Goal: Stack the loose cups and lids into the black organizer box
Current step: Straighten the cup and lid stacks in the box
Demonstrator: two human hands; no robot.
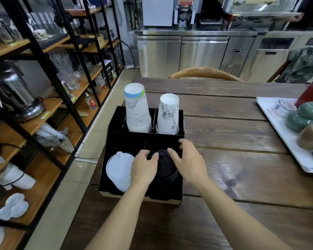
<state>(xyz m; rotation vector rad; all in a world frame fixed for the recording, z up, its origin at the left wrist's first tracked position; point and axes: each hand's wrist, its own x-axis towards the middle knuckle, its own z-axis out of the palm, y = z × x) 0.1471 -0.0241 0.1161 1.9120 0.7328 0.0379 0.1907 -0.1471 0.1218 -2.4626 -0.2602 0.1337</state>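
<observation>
The black organizer box sits on the wooden table near its left edge. In its two back compartments stand upside-down stacks of white printed paper cups, a taller stack on the left and a shorter stack on the right. A stack of white lids fills the front left compartment. A stack of black lids sits in the front right compartment. My left hand and my right hand press against its two sides, fingers curled around it.
A white tray with green and brown teapots lies at the table's right. A wooden chair back stands behind the table. Black-framed shelves with glassware, a kettle and spare lids run along the left. Steel counters line the back.
</observation>
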